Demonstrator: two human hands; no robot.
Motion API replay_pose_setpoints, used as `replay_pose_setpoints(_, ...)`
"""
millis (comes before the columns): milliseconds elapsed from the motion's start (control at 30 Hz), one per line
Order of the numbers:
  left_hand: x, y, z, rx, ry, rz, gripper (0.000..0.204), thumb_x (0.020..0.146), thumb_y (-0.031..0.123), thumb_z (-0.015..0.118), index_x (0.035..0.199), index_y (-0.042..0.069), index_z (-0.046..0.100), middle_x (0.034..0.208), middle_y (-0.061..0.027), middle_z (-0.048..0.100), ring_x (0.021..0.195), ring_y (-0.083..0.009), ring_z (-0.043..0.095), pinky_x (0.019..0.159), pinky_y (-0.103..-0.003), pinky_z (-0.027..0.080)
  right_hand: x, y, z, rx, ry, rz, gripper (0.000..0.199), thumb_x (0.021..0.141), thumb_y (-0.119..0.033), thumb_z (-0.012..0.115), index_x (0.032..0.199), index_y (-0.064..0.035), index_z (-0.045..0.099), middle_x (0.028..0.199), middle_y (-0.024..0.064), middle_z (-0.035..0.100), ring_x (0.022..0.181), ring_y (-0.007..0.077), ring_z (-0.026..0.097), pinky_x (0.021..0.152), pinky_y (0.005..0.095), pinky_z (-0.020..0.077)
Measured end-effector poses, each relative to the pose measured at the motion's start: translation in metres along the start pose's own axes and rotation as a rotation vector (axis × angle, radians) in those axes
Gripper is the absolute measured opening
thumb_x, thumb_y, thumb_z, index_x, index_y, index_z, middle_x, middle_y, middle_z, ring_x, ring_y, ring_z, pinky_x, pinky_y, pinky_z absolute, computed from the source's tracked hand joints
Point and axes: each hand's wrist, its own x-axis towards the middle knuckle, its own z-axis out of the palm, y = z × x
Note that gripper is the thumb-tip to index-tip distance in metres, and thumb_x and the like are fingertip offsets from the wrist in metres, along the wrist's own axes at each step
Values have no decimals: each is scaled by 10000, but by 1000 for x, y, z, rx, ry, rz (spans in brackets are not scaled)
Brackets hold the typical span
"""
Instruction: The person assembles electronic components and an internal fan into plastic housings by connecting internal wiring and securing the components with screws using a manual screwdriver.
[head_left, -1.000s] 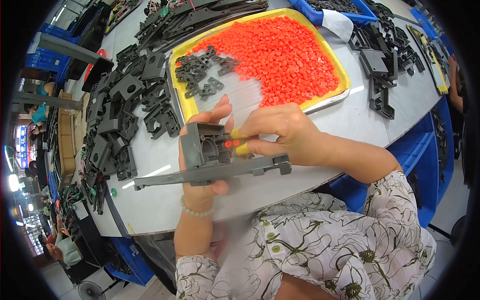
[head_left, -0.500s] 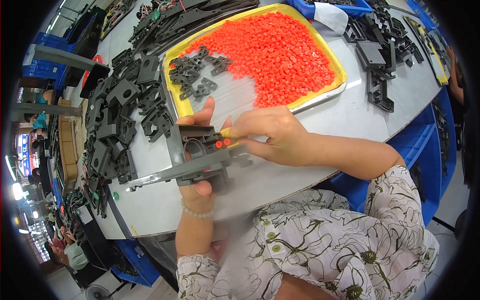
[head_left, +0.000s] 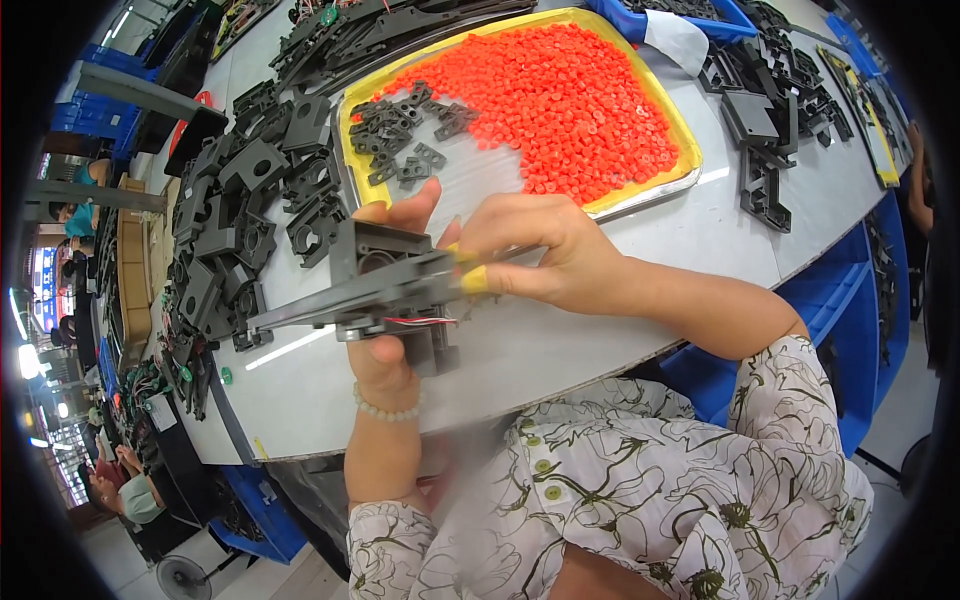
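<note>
I'm looking down on the left hand (head_left: 385, 300), wrapped around a dark grey plastic housing (head_left: 385, 265) from below, thumb up along its far side, holding it just above the near edge of the pale grey table (head_left: 560, 345). It is one blocky moulded piece, matte, with a round opening in its upper face. Across its front runs a long flat black bar (head_left: 320, 305); its long axis lies roughly left to right, the thin end pointing down-left, the other end under my right hand (head_left: 545, 255). That hand's fingers are pressed together, pinching a small yellow-tipped tool (head_left: 470, 275) against the housing. Thin red and white wires (head_left: 420, 321) show below the bar. Beyond sits one yellow tray (head_left: 690, 150), shallow and glossy, holding a heap of small orange round caps (head_left: 560, 95), too many to count, plus a cluster of small black brackets (head_left: 405, 135). A pile of black housings (head_left: 240, 210) lies left.
</note>
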Motion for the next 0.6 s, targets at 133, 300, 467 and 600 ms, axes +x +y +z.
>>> replay_pose_setpoints(133,2,2,-6,-84,-15,84,971,642,671,607,1321,65,271,1305,-217,358,1280,-374,255,1061,-458,247,4,6,-2,293,0,167,438,697,-67,678,1106,-19,532,996,106,590,968,215,566,847,339,455)
replay_pose_setpoints(300,2,6,-6,-294,-104,15,945,690,641,575,1341,34,257,1362,-256,266,1308,-411,149,1080,-484,167,2,0,-4,31,-270,232,500,697,-186,662,1134,-12,493,1069,146,573,996,251,549,882,358,422)
replay_pose_setpoints(467,-1,8,-10,-438,-140,-30,982,670,679,548,1338,32,233,1328,-296,279,1275,-439,220,1061,-447,251,3,-6,6,35,-485,251,484,738,-219,643,1145,-1,497,1039,145,599,971,221,566,855,328,435)
replay_pose_setpoints(600,1,14,-16,-709,-196,-40,985,674,663,562,1340,17,231,1337,-299,261,1279,-454,187,1050,-475,260,-2,9,15,803,-437,627,393,876,-269,484,1153,11,489,1043,143,600,951,193,579,796,292,465)
